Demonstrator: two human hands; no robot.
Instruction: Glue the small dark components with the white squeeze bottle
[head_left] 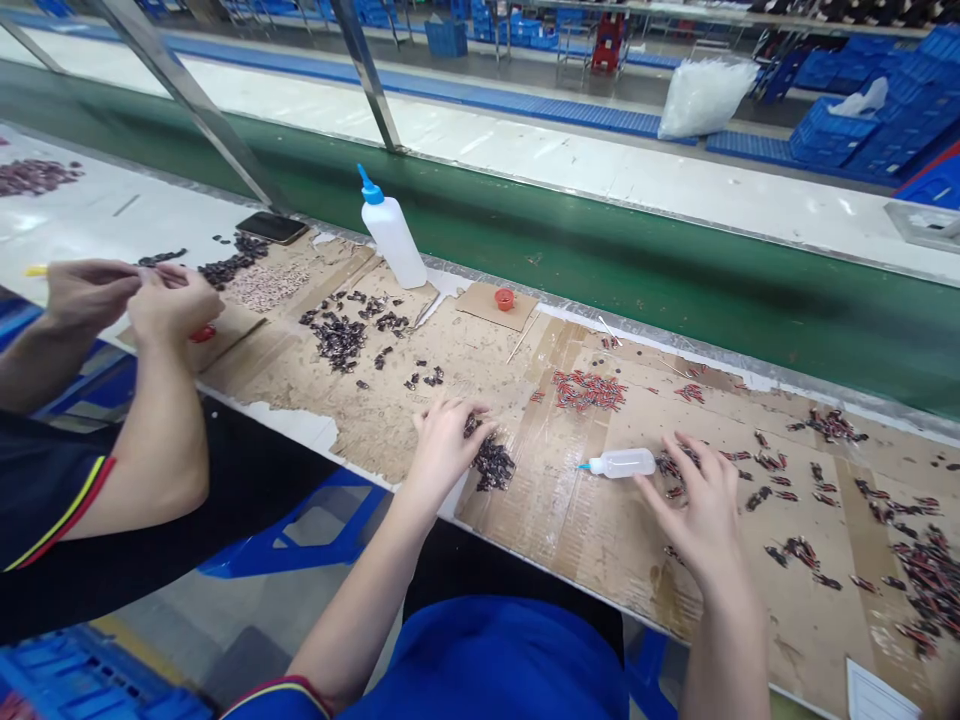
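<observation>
My left hand is over a pile of small dark parts, thumb and fingers apart at the pile's upper edge. Dark pieces show between the fingertips; whether any is gripped is hidden. My right hand is open, its fingers spread above several small dark-and-red pieces. Near its thumb lies a small translucent squeeze bottle on its side, its blue nozzle pointing left. Beyond the bottle is a heap of small red parts.
Cardboard covers the worktable. A large white bottle, a red cap and a phone stand or lie toward the back. Dark-red pieces spread at right. A co-worker's hands work at left. A green belt runs behind.
</observation>
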